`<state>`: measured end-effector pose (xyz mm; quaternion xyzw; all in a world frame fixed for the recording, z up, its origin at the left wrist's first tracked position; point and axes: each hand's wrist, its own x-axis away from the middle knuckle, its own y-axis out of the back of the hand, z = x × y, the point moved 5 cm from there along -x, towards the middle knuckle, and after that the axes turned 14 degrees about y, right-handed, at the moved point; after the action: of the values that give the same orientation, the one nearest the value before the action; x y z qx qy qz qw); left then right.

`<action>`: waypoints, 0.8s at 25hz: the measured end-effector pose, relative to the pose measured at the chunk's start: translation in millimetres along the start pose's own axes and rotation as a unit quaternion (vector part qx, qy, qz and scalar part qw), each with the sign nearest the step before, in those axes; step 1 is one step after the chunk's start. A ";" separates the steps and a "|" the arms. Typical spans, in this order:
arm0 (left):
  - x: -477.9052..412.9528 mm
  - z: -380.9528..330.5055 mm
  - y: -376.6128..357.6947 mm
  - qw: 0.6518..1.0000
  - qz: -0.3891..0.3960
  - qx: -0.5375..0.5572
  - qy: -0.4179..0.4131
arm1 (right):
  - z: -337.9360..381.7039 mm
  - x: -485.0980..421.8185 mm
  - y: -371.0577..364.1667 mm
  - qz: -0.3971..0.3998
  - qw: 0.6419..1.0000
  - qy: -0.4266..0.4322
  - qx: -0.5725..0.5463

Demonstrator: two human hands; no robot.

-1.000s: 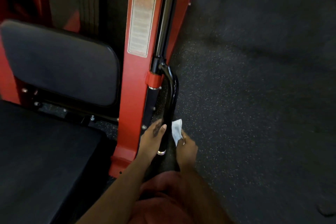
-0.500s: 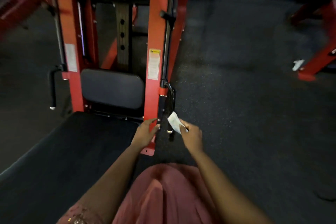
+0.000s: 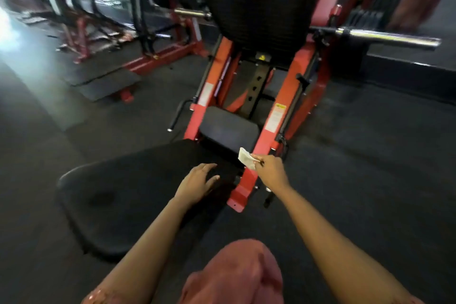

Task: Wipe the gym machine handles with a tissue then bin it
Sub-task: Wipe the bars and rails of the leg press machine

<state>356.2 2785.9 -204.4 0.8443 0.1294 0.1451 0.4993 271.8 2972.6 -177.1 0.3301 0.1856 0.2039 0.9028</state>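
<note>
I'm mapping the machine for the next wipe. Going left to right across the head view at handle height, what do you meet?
Left black handle → black back pad → warning label → right black handle.

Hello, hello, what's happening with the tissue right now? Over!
Right hand pinching tissue, clear of the handles. Left hand open, over the black seat pad. Left-side handle untouched. No bin in view, nothing blocking.

Left hand [image 3: 198, 181] flat, fingers spread — right hand [image 3: 270, 170] pinched.
</note>
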 end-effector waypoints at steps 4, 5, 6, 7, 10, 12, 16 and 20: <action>81.4 53.2 72.9 0.997 -0.063 -0.020 0.048 | 93.6 20.4 -26.2 0.053 0.992 0.116 0.002; 102.1 70.7 91.1 0.994 -0.079 -0.024 0.067 | 120.2 24.2 -37.3 0.067 0.987 0.144 0.000; 122.7 90.3 107.5 0.991 -0.096 -0.028 0.083 | 146.9 27.7 -51.3 0.081 0.982 0.170 0.001; 142.4 111.2 121.8 0.988 -0.114 -0.029 0.100 | 173.0 32.0 -67.5 0.094 0.977 0.193 -0.001; 199.5 179.3 159.0 0.974 -0.154 -0.019 0.163 | 249.3 45.9 -126.1 0.139 0.958 0.249 -0.019; 238.2 226.4 182.2 0.964 -0.175 -0.023 0.201 | 299.2 56.0 -170.2 0.172 0.942 0.286 -0.029; 323.7 353.0 236.0 0.940 -0.198 -0.044 0.275 | 414.4 87.7 -278.0 0.238 0.907 0.341 -0.070; 375.9 463.6 294.7 0.932 -0.184 -0.085 0.301 | 509.7 110.6 -372.2 0.270 0.891 0.355 -0.080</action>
<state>898.9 2411.0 -114.2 0.6766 0.4140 0.3085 0.5251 696.4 2501.5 -85.8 0.1993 0.3806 0.5579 0.7100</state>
